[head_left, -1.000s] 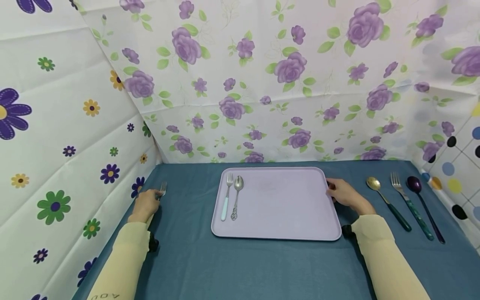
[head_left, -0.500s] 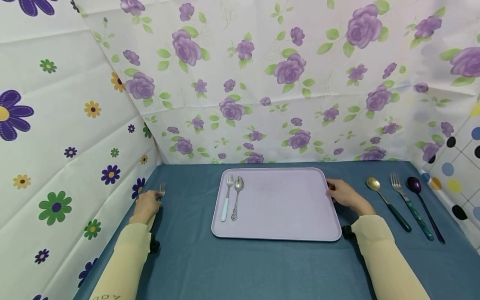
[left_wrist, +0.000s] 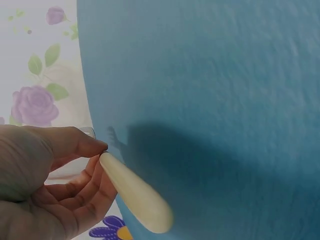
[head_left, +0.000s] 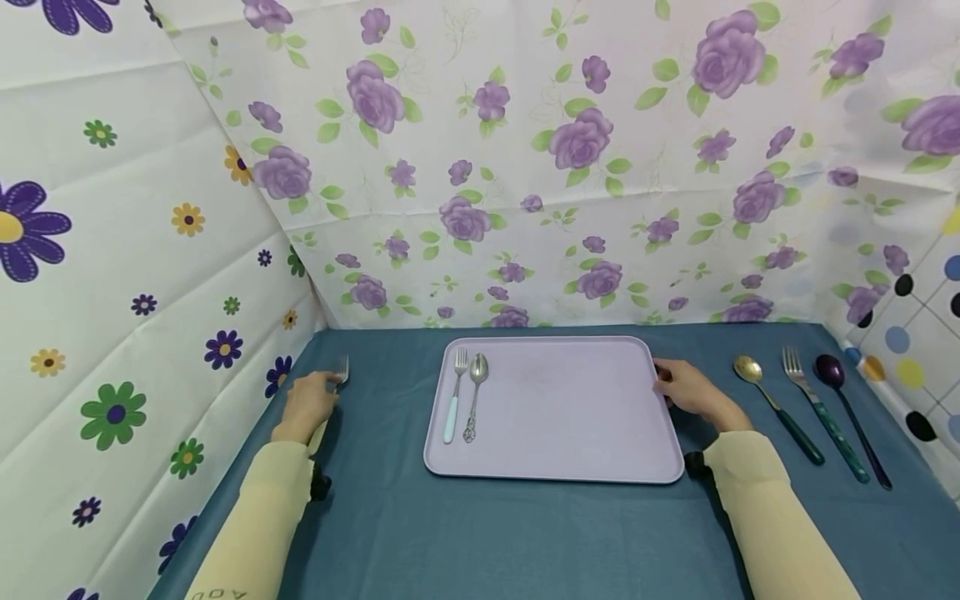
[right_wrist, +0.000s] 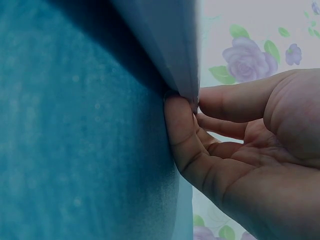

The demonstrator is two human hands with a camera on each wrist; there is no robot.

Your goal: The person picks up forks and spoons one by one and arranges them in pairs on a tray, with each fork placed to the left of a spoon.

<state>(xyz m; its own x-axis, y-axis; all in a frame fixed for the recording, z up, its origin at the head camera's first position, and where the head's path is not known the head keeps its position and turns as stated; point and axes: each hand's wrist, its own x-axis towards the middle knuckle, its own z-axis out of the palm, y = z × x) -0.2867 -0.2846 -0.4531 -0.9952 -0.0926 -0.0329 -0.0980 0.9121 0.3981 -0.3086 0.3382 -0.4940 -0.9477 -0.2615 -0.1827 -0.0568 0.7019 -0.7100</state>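
At the far left of the head view, my left hand [head_left: 310,404] pinches a fork [head_left: 342,369] by its neck, tines pointing away from me. Its cream handle [left_wrist: 137,195] slants out below thumb and fingers in the left wrist view, and a shadow falls on the cloth apart from it. A pale lilac tray [head_left: 570,408] lies in the middle. On its left side, a fork with a mint handle [head_left: 451,417] and an ornate silver spoon [head_left: 477,371] lie side by side. My right hand [head_left: 690,390] grips the tray's right edge between thumb and fingers.
To the right of my right hand lie a gold spoon with a green handle [head_left: 787,423], a fork with a green handle [head_left: 832,429] and a dark purple spoon [head_left: 855,417]. Blue cloth [head_left: 525,542] covers the table; flowered sheets [head_left: 480,167] stand behind and at the sides.
My left hand has shifted right and slightly away from me, carrying the cream-handled fork. My right hand and the tray have kept their places.
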